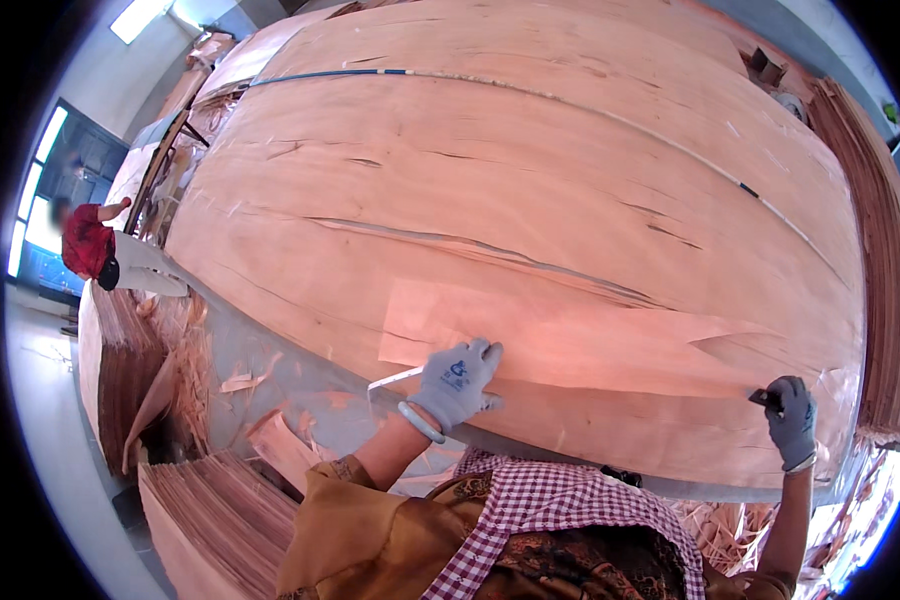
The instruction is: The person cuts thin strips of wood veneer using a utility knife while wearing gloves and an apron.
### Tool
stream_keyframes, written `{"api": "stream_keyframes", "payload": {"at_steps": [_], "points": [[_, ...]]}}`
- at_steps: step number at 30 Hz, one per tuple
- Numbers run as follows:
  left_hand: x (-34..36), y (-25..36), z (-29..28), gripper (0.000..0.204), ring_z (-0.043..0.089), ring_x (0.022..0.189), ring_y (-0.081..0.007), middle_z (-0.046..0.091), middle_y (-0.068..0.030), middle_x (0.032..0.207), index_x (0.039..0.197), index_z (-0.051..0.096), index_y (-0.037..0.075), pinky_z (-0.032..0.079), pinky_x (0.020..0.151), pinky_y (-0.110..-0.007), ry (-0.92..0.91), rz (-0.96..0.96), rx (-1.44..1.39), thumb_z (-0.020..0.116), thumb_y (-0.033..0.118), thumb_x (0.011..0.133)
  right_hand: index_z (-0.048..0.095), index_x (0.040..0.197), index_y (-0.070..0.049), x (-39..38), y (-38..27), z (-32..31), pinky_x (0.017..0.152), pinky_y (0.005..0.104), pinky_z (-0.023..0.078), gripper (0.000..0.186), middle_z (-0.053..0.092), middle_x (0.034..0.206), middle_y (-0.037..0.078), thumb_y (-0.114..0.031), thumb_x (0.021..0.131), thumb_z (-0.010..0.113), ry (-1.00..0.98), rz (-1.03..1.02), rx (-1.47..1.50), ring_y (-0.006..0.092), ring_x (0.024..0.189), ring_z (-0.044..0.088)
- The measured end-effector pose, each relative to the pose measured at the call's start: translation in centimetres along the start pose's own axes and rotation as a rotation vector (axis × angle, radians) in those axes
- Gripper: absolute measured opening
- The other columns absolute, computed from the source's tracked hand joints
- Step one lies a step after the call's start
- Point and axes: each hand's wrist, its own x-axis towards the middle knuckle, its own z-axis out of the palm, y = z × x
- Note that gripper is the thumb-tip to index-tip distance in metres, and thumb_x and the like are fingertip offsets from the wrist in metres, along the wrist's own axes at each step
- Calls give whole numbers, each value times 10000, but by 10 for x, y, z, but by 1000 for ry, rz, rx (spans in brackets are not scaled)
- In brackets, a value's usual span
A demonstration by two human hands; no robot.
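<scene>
My gloved left hand (455, 380) presses down near the left end of a pale veneer strip (570, 335), its fingers apart. A thin white strip (390, 378) pokes out beside that hand; I cannot tell whether it is loose. At the veneer strip's right end my gloved right hand (790, 415) grips a small black tool (762, 397), fingers closed round it. Both hands are over a large veneer sheet (490, 160) with long cracks, one running just behind the strip. A long banded rod or line (570, 103) lies across the far part of the sheet.
A co-worker in red (88, 240) stands at the left side. Veneer stacks (120, 370) stand at left, another (210, 520) at lower left, and a tall one (885, 270) along the right. Scraps (245, 380) litter the grey surface below the sheet's left edge.
</scene>
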Motion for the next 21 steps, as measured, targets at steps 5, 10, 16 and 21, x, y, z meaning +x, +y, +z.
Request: {"api": "stream_keyframes", "payload": {"at_steps": [5,10,16,21], "points": [[17,-14,30,120,610,690,-246,592,-56,750,819,570,115,488,554,-402,60,67,175,603,219,769,559,853,-79,56,14,-6,656,420,437,138,575,842,104,-88,753,654,43,-101,-116,329,810,562],[108,-36,-62,59,577,622,-232,570,-62,733,854,593,122,449,508,-370,477,77,722,574,175,833,578,896,-78,133,65,-24,693,407,479,142,589,870,117,-71,770,644,216,-143,-123,330,819,583],[161,-21,-183,177,594,719,-253,635,-66,916,1026,651,140,495,624,-345,938,105,629,613,179,857,592,1007,-69,157,47,-87,745,369,498,262,633,1006,88,-2,760,649,648,-75,-150,316,863,611],[176,-94,-124,276,596,877,-216,614,7,1021,1060,629,196,508,640,-346,873,85,696,626,164,786,599,1015,-115,163,24,12,733,377,506,248,619,1043,46,-59,773,611,411,-147,-163,266,931,586]]}}
